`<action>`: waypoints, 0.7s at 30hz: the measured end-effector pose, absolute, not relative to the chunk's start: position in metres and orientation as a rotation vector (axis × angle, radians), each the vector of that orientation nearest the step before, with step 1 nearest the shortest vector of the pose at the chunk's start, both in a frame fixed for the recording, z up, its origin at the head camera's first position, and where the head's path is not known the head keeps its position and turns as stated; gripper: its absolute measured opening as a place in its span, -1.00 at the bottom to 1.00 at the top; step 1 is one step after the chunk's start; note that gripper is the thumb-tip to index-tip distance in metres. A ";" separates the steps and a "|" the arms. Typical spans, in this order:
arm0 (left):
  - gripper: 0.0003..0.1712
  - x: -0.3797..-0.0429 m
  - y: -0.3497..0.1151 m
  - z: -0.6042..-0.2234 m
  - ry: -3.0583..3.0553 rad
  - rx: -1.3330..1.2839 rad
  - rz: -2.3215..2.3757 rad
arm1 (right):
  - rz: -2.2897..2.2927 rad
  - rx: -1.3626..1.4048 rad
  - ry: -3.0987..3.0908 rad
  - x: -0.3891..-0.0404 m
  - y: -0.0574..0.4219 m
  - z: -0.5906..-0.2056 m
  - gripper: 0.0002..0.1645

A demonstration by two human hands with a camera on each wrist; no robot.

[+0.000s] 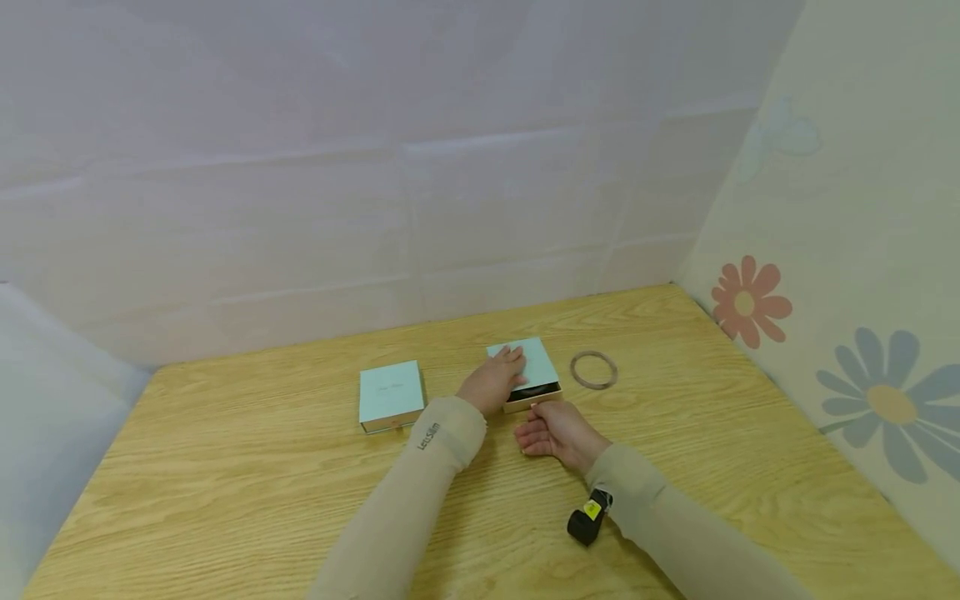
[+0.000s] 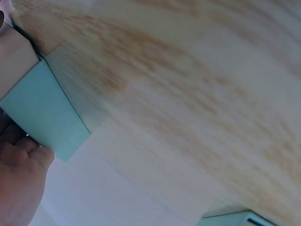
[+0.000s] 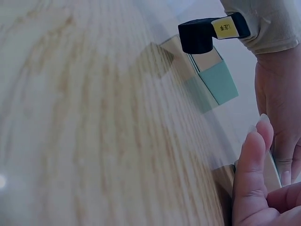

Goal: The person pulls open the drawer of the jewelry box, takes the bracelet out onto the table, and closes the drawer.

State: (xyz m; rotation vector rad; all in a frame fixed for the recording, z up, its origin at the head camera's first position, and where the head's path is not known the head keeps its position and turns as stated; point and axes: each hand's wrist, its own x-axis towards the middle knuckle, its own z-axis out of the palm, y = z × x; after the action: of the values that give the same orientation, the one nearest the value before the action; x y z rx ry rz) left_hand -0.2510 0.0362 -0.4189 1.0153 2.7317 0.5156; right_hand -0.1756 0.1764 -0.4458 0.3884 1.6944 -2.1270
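A pale turquoise box (image 1: 542, 365) lies on the table, its flap slightly raised at the front. Under the flap a dark inside shows above the beige front wall. My left hand (image 1: 492, 382) rests on top of the flap with its fingers laid across it. Close in front of the box is my right hand (image 1: 562, 435), palm turned inward and fingers loosely bent. Whether its thumb side touches the front wall is hard to tell. In the right wrist view, the right fingers (image 3: 253, 176) appear beside the box, with the left hand (image 3: 282, 103) behind.
A second turquoise box (image 1: 391, 393), closed, lies to the left with faint lettering on top. Right of the first box lies a brownish-pink bangle (image 1: 593, 369). A black wrist camera (image 1: 587, 522) sits at the right cuff. Walls stand behind and to the right of the wooden table (image 1: 247, 492).
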 end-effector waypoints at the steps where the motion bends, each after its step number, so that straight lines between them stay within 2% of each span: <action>1: -0.44 -0.251 0.036 -0.418 2.731 1.017 0.516 | -2.126 0.384 1.697 -0.175 0.177 -0.446 -0.72; 21: -0.44 -0.251 0.036 -0.421 2.741 1.036 0.506 | -2.102 0.329 1.705 -0.167 0.178 -0.445 -0.68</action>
State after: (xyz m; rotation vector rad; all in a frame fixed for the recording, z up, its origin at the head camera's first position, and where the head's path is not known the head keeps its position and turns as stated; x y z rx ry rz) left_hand -0.2511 0.0363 -0.4209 1.0363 2.7409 0.5062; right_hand -0.1671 0.1781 -0.4450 0.3290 1.7051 -2.1016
